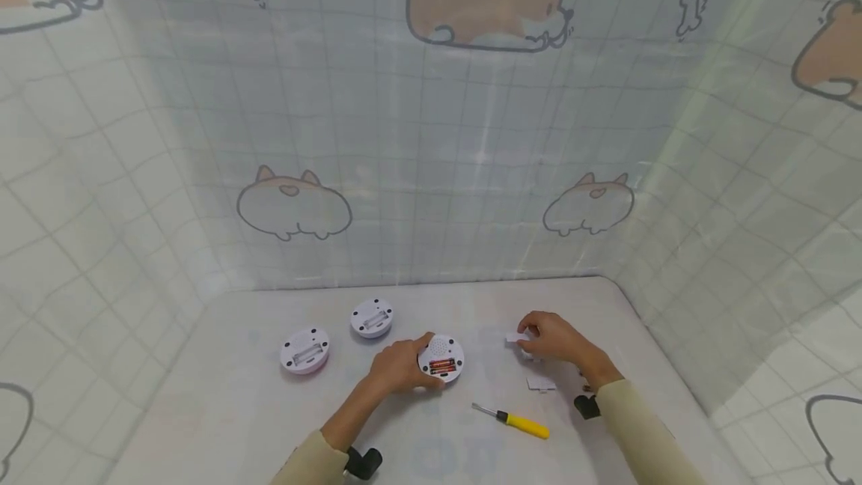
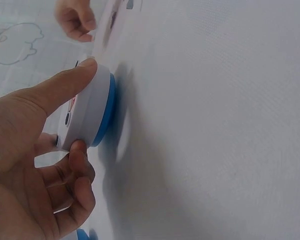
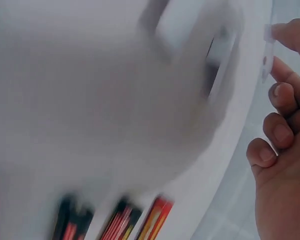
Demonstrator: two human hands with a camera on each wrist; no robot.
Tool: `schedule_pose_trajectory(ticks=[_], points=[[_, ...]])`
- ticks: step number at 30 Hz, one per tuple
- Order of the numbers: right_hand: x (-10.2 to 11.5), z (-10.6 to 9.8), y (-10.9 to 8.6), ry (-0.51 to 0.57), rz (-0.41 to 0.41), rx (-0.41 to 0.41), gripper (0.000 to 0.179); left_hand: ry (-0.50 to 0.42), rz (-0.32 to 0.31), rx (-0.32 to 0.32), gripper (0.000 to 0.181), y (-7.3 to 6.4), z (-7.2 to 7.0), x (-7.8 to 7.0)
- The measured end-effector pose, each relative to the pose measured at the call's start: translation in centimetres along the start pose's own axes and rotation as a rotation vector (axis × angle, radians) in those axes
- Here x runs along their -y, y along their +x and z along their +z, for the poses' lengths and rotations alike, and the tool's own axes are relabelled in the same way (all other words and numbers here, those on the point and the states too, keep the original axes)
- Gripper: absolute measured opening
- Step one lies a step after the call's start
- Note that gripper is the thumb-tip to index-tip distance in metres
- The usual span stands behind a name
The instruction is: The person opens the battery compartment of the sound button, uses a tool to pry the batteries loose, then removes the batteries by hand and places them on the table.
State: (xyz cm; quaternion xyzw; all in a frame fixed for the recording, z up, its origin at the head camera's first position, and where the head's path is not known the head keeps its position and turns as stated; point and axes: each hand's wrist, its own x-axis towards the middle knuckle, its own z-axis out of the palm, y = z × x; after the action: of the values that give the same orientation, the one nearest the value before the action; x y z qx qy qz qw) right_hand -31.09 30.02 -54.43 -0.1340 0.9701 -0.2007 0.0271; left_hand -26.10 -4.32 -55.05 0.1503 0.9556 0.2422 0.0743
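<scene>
My left hand (image 1: pixel 399 365) grips a round white device (image 1: pixel 438 350) by its edges, thumb on one side and fingers on the other. Its underside faces up, with two red batteries (image 1: pixel 442 367) in the compartment. The left wrist view shows a blue band (image 2: pixel 109 112) on the side toward the table. To the right, my right hand (image 1: pixel 554 337) pinches a small white battery cover (image 1: pixel 514 337) between thumb and fingertip, raised over the table. Another white cover (image 1: pixel 541 383) lies below that hand. A yellow-handled screwdriver (image 1: pixel 527 425) lies between the two forearms.
Two more round devices, one pink-sided (image 1: pixel 305 350) and one white (image 1: pixel 372 318), lie upturned at the left with uncovered battery compartments. Several loose batteries (image 3: pixel 155 217) appear in the right wrist view, near the right wrist. A patterned curtain (image 1: pixel 431 133) encloses the table.
</scene>
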Motion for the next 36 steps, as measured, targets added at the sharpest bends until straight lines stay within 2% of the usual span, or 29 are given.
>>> schedule_pose_trajectory(ticks=[3, 7, 15, 22, 26, 29, 36], points=[[-1.5, 0.0, 0.1, 0.008, 0.062, 0.015, 0.025, -0.007, -0.004, 0.005, 0.101, -0.1, 0.1, 0.0], [-2.7, 0.2, 0.2, 0.019, 0.079, 0.033, 0.024, -0.011, -0.007, 0.004, 0.1, -0.3, 0.1, -0.1], [-3.0, 0.0, 0.4, 0.029, 0.111, 0.042, 0.022, -0.021, -0.006, 0.005, 0.1, -0.3, 0.2, -0.2], [-3.1, 0.3, 0.3, 0.087, 0.141, 0.032, 0.024, -0.01, -0.005, 0.003, 0.1, -0.4, 0.2, -0.1], [-2.0, 0.6, 0.1, 0.185, 0.089, -0.025, 0.025, 0.01, -0.004, -0.008, 0.1, -0.5, 0.1, 0.0], [-0.5, 1.3, 0.0, 0.24, 0.018, -0.053, 0.023, 0.022, 0.0, -0.02, 0.099, -0.6, 0.2, 0.2], [3.2, 3.1, -0.8, 0.261, -0.095, -0.021, 0.017, 0.021, 0.009, -0.027, 0.1, -0.3, 0.3, 0.3]])
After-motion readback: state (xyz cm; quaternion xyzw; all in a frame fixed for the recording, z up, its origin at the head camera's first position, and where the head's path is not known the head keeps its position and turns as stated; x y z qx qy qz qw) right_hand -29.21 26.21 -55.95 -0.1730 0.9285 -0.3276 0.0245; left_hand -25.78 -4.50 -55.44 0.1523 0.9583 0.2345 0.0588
